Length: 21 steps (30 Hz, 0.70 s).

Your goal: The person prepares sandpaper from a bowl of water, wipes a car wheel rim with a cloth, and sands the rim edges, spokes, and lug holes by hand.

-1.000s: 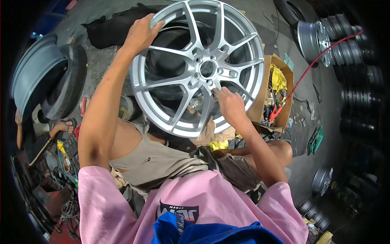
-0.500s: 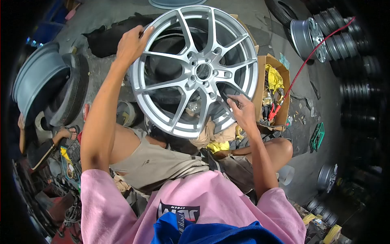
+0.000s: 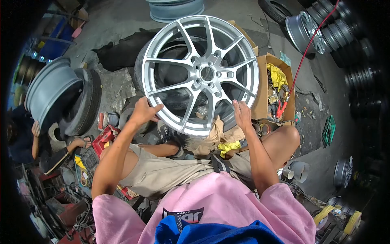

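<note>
A silver multi-spoke alloy wheel rim (image 3: 207, 74) lies face up in front of me, over a dark tire (image 3: 140, 61). My left hand (image 3: 143, 111) grips the rim's lower left edge, thumb on the face and the other fingers mostly hidden underneath. At the lower right edge, my right hand (image 3: 243, 115) holds the rim with its fingertips up against the outer lip. Beige cloth (image 3: 217, 132) and a yellow cloth (image 3: 229, 148) are bunched below the rim, between my legs.
A cardboard box (image 3: 262, 87) with a yellow bag and red-handled tool stands to the right. Stacked rims (image 3: 337, 30) line the far right. Left, another person's hand (image 3: 35, 129) touches a grey rim (image 3: 53, 91) beside a tire (image 3: 90, 101). A green tray (image 3: 328, 131) lies right.
My left hand has moved from the rim's upper left edge down to its lower left edge. My right hand has shifted from the spokes to the lower right edge.
</note>
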Tool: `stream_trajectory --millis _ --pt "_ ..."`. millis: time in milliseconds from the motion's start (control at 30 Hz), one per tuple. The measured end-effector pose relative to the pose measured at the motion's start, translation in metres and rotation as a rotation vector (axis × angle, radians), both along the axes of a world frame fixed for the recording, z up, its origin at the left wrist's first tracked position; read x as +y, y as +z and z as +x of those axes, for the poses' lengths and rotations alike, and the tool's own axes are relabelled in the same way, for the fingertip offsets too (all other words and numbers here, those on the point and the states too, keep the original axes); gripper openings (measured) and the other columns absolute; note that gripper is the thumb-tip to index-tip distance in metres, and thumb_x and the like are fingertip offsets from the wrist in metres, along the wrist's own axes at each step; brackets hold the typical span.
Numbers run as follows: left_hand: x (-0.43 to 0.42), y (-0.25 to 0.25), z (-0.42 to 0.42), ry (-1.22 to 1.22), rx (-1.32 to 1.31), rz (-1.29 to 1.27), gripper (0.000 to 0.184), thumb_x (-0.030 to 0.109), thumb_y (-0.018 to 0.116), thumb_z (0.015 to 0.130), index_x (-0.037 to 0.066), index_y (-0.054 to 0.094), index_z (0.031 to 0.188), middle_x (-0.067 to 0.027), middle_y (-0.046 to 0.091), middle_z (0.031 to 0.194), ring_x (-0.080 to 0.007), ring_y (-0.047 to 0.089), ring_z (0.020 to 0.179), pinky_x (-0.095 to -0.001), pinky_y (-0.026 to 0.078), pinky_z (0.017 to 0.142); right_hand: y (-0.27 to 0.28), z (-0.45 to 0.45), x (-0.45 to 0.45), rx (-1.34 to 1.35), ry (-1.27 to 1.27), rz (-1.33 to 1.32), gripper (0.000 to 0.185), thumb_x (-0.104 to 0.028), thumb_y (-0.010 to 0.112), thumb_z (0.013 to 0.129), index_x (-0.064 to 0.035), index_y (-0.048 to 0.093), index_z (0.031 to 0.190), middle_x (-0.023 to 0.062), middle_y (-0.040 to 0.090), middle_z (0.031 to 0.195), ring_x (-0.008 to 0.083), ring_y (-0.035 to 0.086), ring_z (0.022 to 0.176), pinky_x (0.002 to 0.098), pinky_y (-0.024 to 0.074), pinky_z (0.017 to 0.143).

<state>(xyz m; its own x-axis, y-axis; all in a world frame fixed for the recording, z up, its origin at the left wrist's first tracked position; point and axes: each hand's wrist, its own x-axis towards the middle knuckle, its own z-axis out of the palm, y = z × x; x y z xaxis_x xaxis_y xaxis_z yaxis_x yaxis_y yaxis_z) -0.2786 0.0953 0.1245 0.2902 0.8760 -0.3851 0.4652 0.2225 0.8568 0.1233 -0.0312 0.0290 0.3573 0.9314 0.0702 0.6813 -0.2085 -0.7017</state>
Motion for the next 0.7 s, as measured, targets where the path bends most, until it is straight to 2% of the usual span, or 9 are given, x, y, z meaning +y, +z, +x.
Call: stream_trajectory --millis 200,300,333,367,400,467,600,633,700 --pt "0.010 0.002 0.007 0.148 0.077 0.058 0.039 0.021 0.069 0.102 -0.018 0.067 0.100 -0.0210 0.074 0.079 -0.0293 0.076 0.061 -0.0374 0.063 0.049 -0.001 0.004 0.002 -0.014 0.013 -0.051 0.050 -0.038 0.049 0.111 0.0040 0.069 0.091 0.0243 0.066 0.089 0.0479 0.064 0.089 0.0516 0.0494 0.082" --pt "0.040 0.022 0.007 0.004 0.378 0.442 0.044 0.032 0.067 0.101 -0.011 0.072 0.100 -0.0259 0.073 0.076 -0.0320 0.074 0.056 -0.0442 0.060 0.055 0.002 -0.010 -0.003 0.065 0.034 -0.104 0.053 -0.039 0.048 0.111 0.0042 0.069 0.089 0.0255 0.069 0.087 0.0455 0.067 0.086 0.0506 0.0503 0.080" --pt "0.053 0.032 0.009 0.069 0.330 0.371 0.040 0.037 0.069 0.098 -0.002 0.076 0.103 -0.0259 0.075 0.081 -0.0370 0.076 0.066 -0.0488 0.060 0.068 0.005 -0.016 -0.007 0.133 0.041 -0.178 0.054 -0.040 0.047 0.111 0.0043 0.069 0.088 0.0263 0.070 0.086 0.0443 0.069 0.084 0.0501 0.0506 0.079" --pt "0.077 0.023 0.008 0.045 0.382 0.693 0.037 0.041 0.069 0.096 0.005 0.078 0.103 -0.0234 0.075 0.086 -0.0418 0.076 0.083 -0.0516 0.057 0.078 -0.016 -0.018 -0.010 0.257 0.078 -0.169 0.057 -0.042 0.047 0.111 0.0049 0.071 0.090 0.0238 0.072 0.081 0.0359 0.071 0.076 0.0456 0.0520 0.075" --pt "0.091 0.047 0.020 0.075 0.426 0.673 0.039 0.045 0.070 0.094 0.007 0.077 0.101 -0.0234 0.075 0.088 -0.0458 0.073 0.092 -0.0533 0.055 0.080 -0.007 -0.030 -0.016 0.380 0.085 -0.197 0.057 -0.044 0.048 0.111 0.0046 0.073 0.095 0.0199 0.072 0.080 0.0311 0.069 0.076 0.0434 0.0522 0.075" --pt "0.122 0.070 0.048 0.166 0.506 0.739 0.045 0.048 0.073 0.091 0.003 0.069 0.092 -0.0172 0.071 0.079 -0.0377 0.072 0.081 -0.0478 0.050 0.071 0.000 -0.066 -0.022 0.593 0.076 -0.244 0.055 -0.045 0.051 0.111 0.0035 0.076 0.105 0.0127 0.071 0.080 0.0223 0.067 0.075 0.0392 0.0528 0.074" --pt "0.176 0.050 0.080 0.133 0.329 0.811 0.038 0.039 0.077 0.091 0.007 0.069 0.112 -0.0233 0.075 0.105 -0.0442 0.070 0.104 -0.0523 0.053 0.087 0.012 -0.114 -0.015 1.055 -0.007 -0.249 0.050 -0.042 0.057 0.110 0.0043 0.076 0.113 0.0084 0.072 0.089 0.0169 0.066 0.081 0.0351 0.0552 0.077" --pt "0.183 0.040 0.083 0.106 0.300 0.778 0.038 0.034 0.078 0.090 0.005 0.068 0.113 -0.0244 0.074 0.110 -0.0447 0.070 0.107 -0.0518 0.053 0.090 0.020 -0.100 -0.013 0.902 0.099 -0.415 0.047 -0.037 0.055 0.112 0.0058 0.073 0.121 0.0095 0.074 0.102 0.0179 0.069 0.094 0.0343 0.0552 0.086" --pt "0.188 0.035 0.089 0.078 0.343 0.805 0.039 0.034 0.077 0.091 0.004 0.068 0.113 -0.0247 0.074 0.111 -0.0451 0.069 0.108 -0.0516 0.053 0.091 0.043 -0.073 -0.011 0.626 0.222 -0.354 0.042 -0.033 0.057 0.111 0.0048 0.073 0.120 0.0107 0.073 0.100 0.0198 0.069 0.092 0.0360 0.0546 0.085"
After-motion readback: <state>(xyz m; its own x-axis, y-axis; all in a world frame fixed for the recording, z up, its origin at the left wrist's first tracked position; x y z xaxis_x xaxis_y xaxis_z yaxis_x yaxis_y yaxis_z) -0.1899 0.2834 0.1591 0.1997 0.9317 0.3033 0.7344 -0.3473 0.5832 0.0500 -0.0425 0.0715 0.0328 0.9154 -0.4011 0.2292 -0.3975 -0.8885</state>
